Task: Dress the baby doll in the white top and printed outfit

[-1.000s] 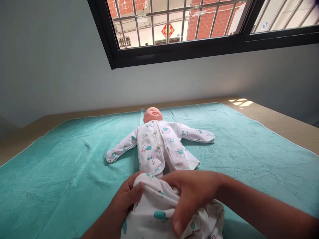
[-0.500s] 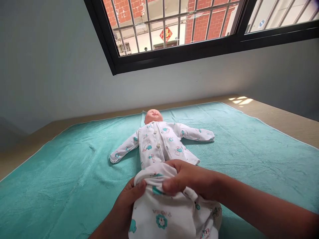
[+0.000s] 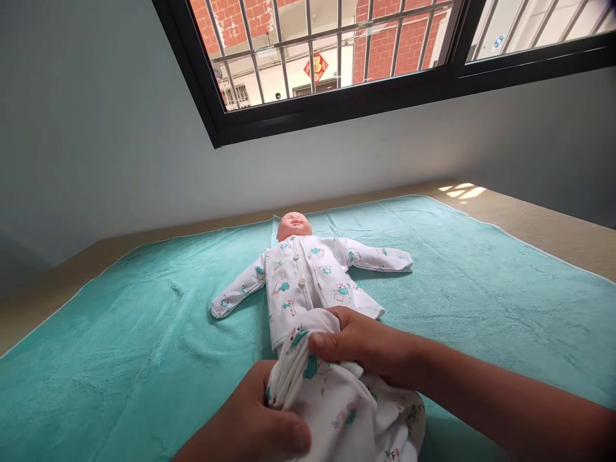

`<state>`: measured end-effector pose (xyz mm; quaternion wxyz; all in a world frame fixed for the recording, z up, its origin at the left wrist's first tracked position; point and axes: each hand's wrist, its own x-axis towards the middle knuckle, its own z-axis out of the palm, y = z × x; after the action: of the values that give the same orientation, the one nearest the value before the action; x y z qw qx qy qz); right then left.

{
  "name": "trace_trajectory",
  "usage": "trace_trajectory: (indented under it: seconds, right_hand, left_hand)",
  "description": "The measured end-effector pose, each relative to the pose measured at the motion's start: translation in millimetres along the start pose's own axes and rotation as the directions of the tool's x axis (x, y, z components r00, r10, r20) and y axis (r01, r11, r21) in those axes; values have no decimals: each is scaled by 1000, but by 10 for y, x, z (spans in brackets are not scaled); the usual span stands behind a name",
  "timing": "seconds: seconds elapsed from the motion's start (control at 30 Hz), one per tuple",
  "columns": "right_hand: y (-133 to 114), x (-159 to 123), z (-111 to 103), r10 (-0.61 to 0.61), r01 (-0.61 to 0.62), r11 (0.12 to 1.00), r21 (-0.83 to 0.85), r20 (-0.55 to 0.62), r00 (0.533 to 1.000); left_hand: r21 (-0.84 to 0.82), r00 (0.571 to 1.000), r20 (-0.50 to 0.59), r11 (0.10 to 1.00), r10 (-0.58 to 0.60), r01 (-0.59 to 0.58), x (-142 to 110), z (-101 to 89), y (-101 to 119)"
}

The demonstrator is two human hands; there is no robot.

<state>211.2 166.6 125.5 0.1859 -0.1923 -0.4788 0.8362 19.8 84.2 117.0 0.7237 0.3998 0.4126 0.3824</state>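
Observation:
On its back lies a baby doll (image 3: 294, 226), dressed in a white long-sleeved baby jacket (image 3: 283, 289) with teal and pink animal prints. The jacket's arms are spread out, and its lower front hangs apart below the buttons. Nearer to me are matching white baby pants (image 3: 337, 410), bunched up below the jacket hem. My right hand (image 3: 356, 340) is closed on the gathered cloth, thumb on top. My left hand (image 3: 269, 410) grips the folds at the left, its thumb pointing right across the cloth. The doll's legs are hidden.
A teal blanket (image 3: 144, 340) with a pale edge covers most of the wooden surface (image 3: 539, 221). Behind it rise a grey-white wall (image 3: 308, 173) and a dark-framed window (image 3: 337, 109) with metal bars outside. Sunlight patches fall at the back right.
My left hand has moved down and turned, bunching the pants' cloth into tight folds at the left. My right hand has stayed nearly in place. The view has shifted slightly.

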Motion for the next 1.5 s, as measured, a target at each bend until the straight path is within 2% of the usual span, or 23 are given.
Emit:
trace_trajectory:
  seconds: [0.1, 0.2, 0.3, 0.37, 0.43, 0.5, 0.57, 0.63, 0.73, 0.8, 0.87, 0.93, 1.0, 1.07, 1.17, 1.23, 1.27, 1.43, 1.5]
  right_hand:
    - [-78, -13, 19, 50, -36, 977, -209, 62, 997]
    - [-187, -34, 18, 202, -112, 902, -416, 179, 963]
    - [-220, -45, -4, 315, -198, 827, -527, 142, 939]
    - [-181, -35, -24, 282, -222, 874, -433, 80, 956]
    - [-114, -15, -35, 184, -171, 962, -215, 42, 982]
    - [-49, 5, -27, 100, -100, 995, -18, 9, 995]
    - [-8, 15, -6, 59, -59, 997, 53, 2, 998]
    - [-6, 11, 14, 43, -43, 999, 9, -8, 999]
    - [-83, -12, 15, 63, -60, 977, -206, 8, 998]
    - [-164, -31, 2, 180, -130, 909, -396, 92, 979]
    - [-225, -43, -10, 310, -192, 829, -526, 145, 940]
    - [-228, -39, -18, 325, -221, 842, -492, 136, 936]
    - [-169, -19, -26, 232, -188, 933, -307, 115, 966]
    - [-75, 8, -39, 115, -105, 990, -92, 110, 987]
    - [39, 33, -57, 26, -29, 999, 31, 110, 994]
    - [57, 31, -57, 16, -15, 1000, -12, 117, 993]
    - [46, 25, -49, 17, -10, 998, -59, 122, 992]
    - [-121, -35, 72, 122, -23, 937, -348, 266, 956]
    - [-169, -54, 126, 166, -39, 883, -469, 233, 958]
  left_hand:
    - [-122, 997, -76, 993, -4, -5, -15, 20, 24]
    - [-264, 991, -127, 965, -36, 1, -17, 34, 11]
    - [-268, 983, -170, 963, -71, 24, -26, 49, -5]
    - [-228, 974, -214, 973, -78, 28, -30, 59, 2]
    - [-176, 974, -217, 984, -57, 19, -26, 61, 16]
    - [-102, 991, -130, 995, -3, -10, -16, 51, 26]
    - [-9, 1000, 11, 1000, 27, -27, -9, 31, 23]
    - [58, 997, 73, 998, 6, -11, -10, 11, 11]
    - [-58, 999, -53, 998, 2, -6, -25, 10, -8]
    - [-192, 991, -135, 981, 5, -32, -39, 25, -17]
    - [-249, 988, -153, 968, -13, -25, -52, 35, -24]
    - [-241, 985, -169, 970, -25, -17, -57, 30, -30]
    - [-184, 977, -209, 983, -30, -9, -54, 15, -33]
    - [-102, 976, -216, 995, -26, 4, -46, 8, -31]
    - [-22, 999, -49, 1000, 5, -6, -40, 30, -11]
    - [14, 999, 30, 1000, 18, -18, -41, 49, 5]
    - [21, 999, 24, 999, 25, -25, -40, 53, 10]
    - [-97, 994, -91, 993, 58, -66, -14, 11, -26]
    - [-114, 988, -141, 991, 59, -75, -13, 10, -41]
